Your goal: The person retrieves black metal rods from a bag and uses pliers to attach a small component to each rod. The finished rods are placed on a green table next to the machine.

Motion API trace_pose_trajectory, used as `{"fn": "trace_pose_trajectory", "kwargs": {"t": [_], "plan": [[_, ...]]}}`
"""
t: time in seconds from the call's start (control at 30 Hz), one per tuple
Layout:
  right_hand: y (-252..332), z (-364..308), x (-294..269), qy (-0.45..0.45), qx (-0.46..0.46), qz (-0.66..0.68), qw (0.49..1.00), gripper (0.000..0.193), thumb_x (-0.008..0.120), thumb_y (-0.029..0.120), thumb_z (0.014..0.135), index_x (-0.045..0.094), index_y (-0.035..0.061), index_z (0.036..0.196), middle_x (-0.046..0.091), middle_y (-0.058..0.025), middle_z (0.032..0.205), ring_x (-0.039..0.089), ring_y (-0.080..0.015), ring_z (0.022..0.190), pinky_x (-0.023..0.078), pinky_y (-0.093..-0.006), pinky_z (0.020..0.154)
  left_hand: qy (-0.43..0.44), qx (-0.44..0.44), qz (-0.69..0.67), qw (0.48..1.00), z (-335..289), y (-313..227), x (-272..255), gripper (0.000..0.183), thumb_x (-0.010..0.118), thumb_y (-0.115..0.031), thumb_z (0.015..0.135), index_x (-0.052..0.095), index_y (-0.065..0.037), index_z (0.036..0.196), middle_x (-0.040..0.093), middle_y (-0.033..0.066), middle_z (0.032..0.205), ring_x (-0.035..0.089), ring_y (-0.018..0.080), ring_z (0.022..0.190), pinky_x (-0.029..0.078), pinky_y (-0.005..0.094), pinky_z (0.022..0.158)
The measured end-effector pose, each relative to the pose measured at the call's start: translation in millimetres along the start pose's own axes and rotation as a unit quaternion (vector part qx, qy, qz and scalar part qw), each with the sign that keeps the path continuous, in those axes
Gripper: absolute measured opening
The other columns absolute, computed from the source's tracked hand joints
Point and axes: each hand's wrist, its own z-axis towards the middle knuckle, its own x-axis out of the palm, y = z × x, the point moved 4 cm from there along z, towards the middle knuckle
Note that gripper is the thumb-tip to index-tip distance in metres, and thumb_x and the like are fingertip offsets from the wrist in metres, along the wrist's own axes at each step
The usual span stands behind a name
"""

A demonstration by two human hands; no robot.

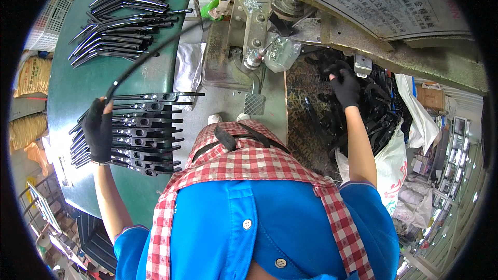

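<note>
My left hand [97, 130], in a black fingerless glove, grips one end of a long, thin black wiper arm [150, 53]. The arm slants up and right over the green table's edge. Under and beside this hand lies a row of black wiper arms [140, 132] with holed brackets, side by side. At the right, my right hand [346, 88], also gloved, has its fingers curled at a heap of black parts [381, 101]. What those fingers hold, if anything, blends into the dark heap.
More glossy black arms [124, 36] lie in stacks on the far part of the green table [83, 80]. A greasy press machine [254, 26] with a plate-covered frame stands ahead; a foot pedal [254, 105] sits below. White sacking [384, 168] borders the heap.
</note>
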Motion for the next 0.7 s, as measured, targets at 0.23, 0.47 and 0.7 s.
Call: {"fn": "trace_pose_trajectory", "kwargs": {"t": [0.23,0.47,0.7], "plan": [[114,-8,-31,0.026,0.159,0.864,0.476,0.03,0.064,0.018,0.078,0.054,0.0008,0.1,0.053,-0.008,0.098,0.05,-0.0214,0.103,0.037,-0.0378,0.1,0.155,0.063,-0.08,0.983,-1,-53,34,0.025,0.053,-0.02,0.095,0.058,0.004,0.092,0.049,0.016,0.064,0.049,0.0182,0.058,0.039,0.033,0.056],[169,-6,-44,0.077,0.046,0.944,0.318,0.036,0.06,0.032,0.085,0.06,0.006,0.109,0.062,-0.0091,0.092,0.057,-0.0228,0.08,0.047,-0.0468,0.083,0.235,0.026,-0.123,0.964,1,-54,45,0.034,0.052,-0.027,0.097,0.053,0.002,0.08,0.039,0.0076,0.061,0.035,0.0145,0.059,0.033,0.0311,0.054],[193,0,-50,0.112,-0.008,0.945,0.307,0.031,0.047,0.037,0.091,0.058,0.0081,0.086,0.046,0.0008,0.062,0.045,-0.0145,0.057,0.041,-0.037,0.077,0.314,-0.083,-0.166,0.931,-14,-38,52,0.035,0.05,-0.029,0.098,0.055,-0.001,0.078,0.044,0.0007,0.063,0.038,0.0099,0.062,0.034,0.0278,0.057]]}}
